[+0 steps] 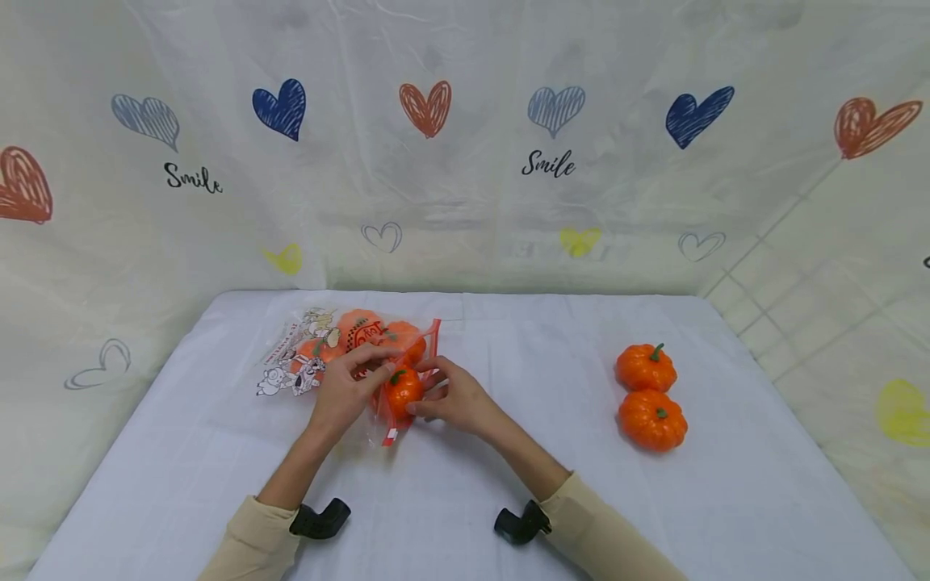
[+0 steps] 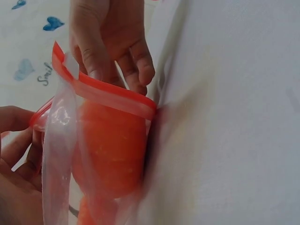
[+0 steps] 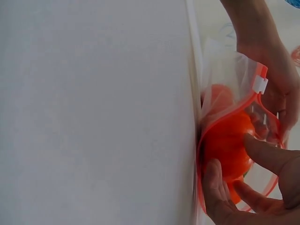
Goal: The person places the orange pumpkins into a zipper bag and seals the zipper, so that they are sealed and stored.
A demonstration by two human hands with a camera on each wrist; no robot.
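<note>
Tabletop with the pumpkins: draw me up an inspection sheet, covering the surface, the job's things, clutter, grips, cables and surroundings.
Surface: table with a white cover.
Job's things: clear bag, red-edged and open, with bagged pumpkins showing through, exact count unclear; one orange pumpkin in its mouth; rear pumpkin and front pumpkin outside it, close together toward the table's right side.
Clutter: nothing seen.
Left grip: holds the bag's edge near the mouth.
Right grip: holds the pumpkin in the mouth.
Cables: nothing seen.
Surroundings: pale backdrop behind the table, printed with hearts and "Smile".
</note>
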